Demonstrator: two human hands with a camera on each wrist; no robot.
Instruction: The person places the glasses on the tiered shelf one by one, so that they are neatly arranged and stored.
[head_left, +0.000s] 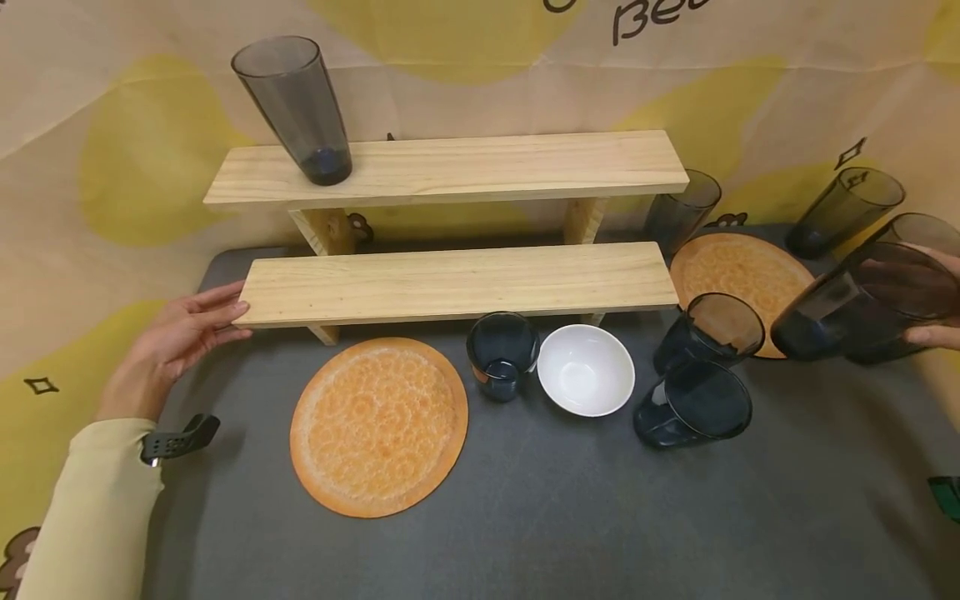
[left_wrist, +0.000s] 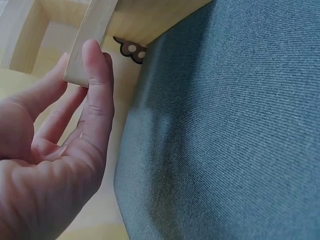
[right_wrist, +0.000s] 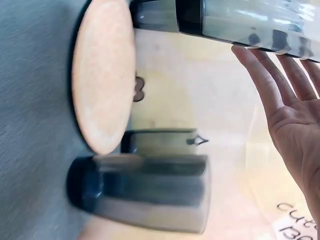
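Observation:
My left hand [head_left: 183, 329] pinches the left end of the lower board of a two-step wooden shelf [head_left: 457, 283]. In the left wrist view its thumb and fingers lie on either side of the board end [left_wrist: 92, 42]. My right hand [right_wrist: 295, 115], partly cut off at the head view's right edge, holds a tall smoky drinking glass [head_left: 840, 304], tilted and raised off the table. Behind that one stands another tall glass [right_wrist: 150, 192]. A third tall glass [head_left: 300, 117] is upright on the upper board's left part.
On the dark table lie two round tan placemats [head_left: 378, 429] [head_left: 738, 271]. A white bowl [head_left: 585, 371] sits beside a short dark glass [head_left: 501, 354]. Two more short glasses [head_left: 693, 408] [head_left: 712, 329] stand to the right. Tall glasses [head_left: 678, 212] [head_left: 840, 217] stand near the back cloth.

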